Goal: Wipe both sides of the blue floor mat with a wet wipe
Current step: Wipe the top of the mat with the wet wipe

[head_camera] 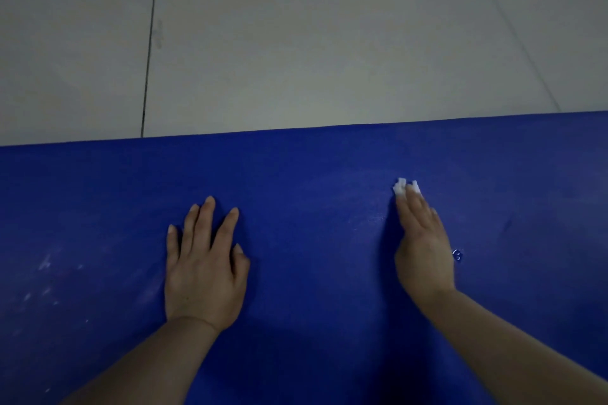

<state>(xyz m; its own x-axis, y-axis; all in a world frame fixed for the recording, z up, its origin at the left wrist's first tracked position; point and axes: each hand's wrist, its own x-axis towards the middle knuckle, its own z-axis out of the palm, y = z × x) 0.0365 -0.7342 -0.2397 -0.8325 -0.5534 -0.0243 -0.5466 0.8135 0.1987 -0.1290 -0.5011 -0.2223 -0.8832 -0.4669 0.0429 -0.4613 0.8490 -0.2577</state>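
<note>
The blue floor mat [312, 181] lies flat and fills the lower half of the view, its far edge running across the middle. My left hand [204, 266] rests palm down on the mat with its fingers spread and straight. To the right, my right hand [424, 240] presses a small white wet wipe [403, 187] onto the mat under straight fingers. Only the wipe's front bits show past the fingertips; the rest is hidden under the hand.
Grey floor tiles [312, 43] with dark joints stretch beyond the mat's far edge. Pale smudges [44, 265] mark the mat at the left. A small shiny mark [457, 254] sits on the mat just right of my right hand.
</note>
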